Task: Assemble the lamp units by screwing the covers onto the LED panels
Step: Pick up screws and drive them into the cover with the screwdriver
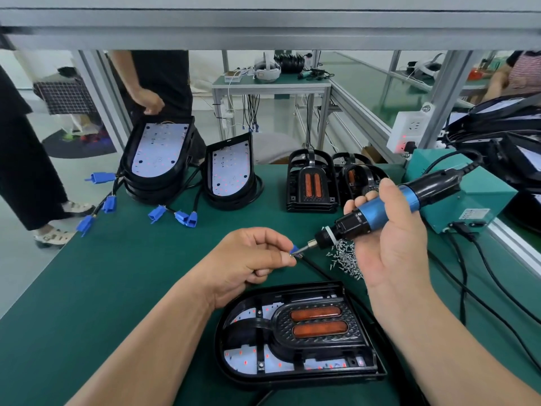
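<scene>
A lamp unit lies flat near the front edge, its black cover with two orange reflectors seated on the white LED panel. My right hand grips a blue and black electric screwdriver, held tilted above the mat with its bit pointing left. My left hand pinches a small screw at the bit's tip. A pile of several loose screws lies on the green mat just under the screwdriver.
Two stacks of LED panels with blue connectors lean at the back left. Stacked black covers stand at the back centre. A teal power box with cables sits at the right. A person stands behind the bench at left.
</scene>
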`<act>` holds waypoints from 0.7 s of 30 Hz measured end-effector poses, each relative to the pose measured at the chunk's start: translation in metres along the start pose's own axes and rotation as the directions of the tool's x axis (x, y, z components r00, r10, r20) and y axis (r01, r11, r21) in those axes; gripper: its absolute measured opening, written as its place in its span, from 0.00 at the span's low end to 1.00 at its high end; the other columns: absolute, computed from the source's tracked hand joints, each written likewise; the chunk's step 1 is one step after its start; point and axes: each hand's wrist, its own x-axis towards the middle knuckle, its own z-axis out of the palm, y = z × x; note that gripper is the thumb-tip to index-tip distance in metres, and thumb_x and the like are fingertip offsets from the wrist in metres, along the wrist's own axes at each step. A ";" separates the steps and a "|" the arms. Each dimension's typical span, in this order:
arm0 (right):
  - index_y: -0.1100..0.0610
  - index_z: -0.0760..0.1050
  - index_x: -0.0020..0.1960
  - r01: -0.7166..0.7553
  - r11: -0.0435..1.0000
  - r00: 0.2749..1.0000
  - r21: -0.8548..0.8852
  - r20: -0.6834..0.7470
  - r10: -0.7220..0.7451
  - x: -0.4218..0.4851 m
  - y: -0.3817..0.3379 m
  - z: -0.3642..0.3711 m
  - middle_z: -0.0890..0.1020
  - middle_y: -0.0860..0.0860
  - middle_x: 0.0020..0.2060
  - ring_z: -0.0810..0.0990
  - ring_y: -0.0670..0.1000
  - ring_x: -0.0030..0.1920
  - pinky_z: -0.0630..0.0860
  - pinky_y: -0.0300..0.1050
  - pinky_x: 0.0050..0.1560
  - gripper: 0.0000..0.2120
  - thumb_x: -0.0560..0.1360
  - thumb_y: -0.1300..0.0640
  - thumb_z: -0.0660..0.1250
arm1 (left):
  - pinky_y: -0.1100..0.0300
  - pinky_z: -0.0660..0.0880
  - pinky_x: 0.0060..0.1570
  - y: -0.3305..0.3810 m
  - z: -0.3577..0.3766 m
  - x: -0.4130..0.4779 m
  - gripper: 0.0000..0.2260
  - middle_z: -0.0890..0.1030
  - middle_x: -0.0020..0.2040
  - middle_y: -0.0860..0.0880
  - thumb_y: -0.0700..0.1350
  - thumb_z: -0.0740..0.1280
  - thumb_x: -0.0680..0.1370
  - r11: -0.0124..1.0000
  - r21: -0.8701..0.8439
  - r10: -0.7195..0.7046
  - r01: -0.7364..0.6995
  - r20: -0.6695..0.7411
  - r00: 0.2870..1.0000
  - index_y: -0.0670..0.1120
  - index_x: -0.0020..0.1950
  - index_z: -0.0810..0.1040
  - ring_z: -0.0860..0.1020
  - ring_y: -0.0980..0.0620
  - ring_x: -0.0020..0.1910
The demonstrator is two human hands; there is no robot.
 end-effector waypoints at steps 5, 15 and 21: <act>0.58 0.75 0.57 -0.032 0.999 0.998 0.044 -0.054 0.035 0.003 0.001 -0.002 0.77 0.52 0.42 0.79 0.52 0.42 0.84 0.55 0.59 0.10 0.82 0.56 0.73 | 0.67 0.59 0.25 0.002 0.000 -0.001 0.07 0.84 0.47 0.37 0.36 0.77 0.72 1.000 -0.009 -0.021 0.021 0.002 1.000 0.43 0.48 0.87 0.64 0.57 0.26; 0.60 0.73 0.54 -0.028 0.981 0.997 0.191 -0.066 0.041 0.007 -0.023 -0.002 0.77 0.54 0.36 0.78 0.51 0.36 0.84 0.52 0.49 0.08 0.82 0.59 0.71 | 0.68 0.61 0.26 0.006 0.000 -0.006 0.07 0.80 0.38 0.48 0.44 0.72 0.82 0.956 0.292 -0.018 0.014 0.010 1.000 0.41 0.50 0.87 0.64 0.56 0.28; 0.60 0.74 0.48 -0.044 0.980 0.999 0.192 0.031 0.039 -0.004 -0.047 -0.005 0.76 0.53 0.36 0.77 0.50 0.34 0.83 0.48 0.45 0.06 0.81 0.60 0.70 | 0.55 0.78 0.47 0.014 0.004 -0.015 0.15 0.87 0.42 0.50 0.61 0.74 0.76 0.763 0.645 -0.014 -0.046 0.087 0.996 0.50 0.46 0.89 0.79 0.57 0.41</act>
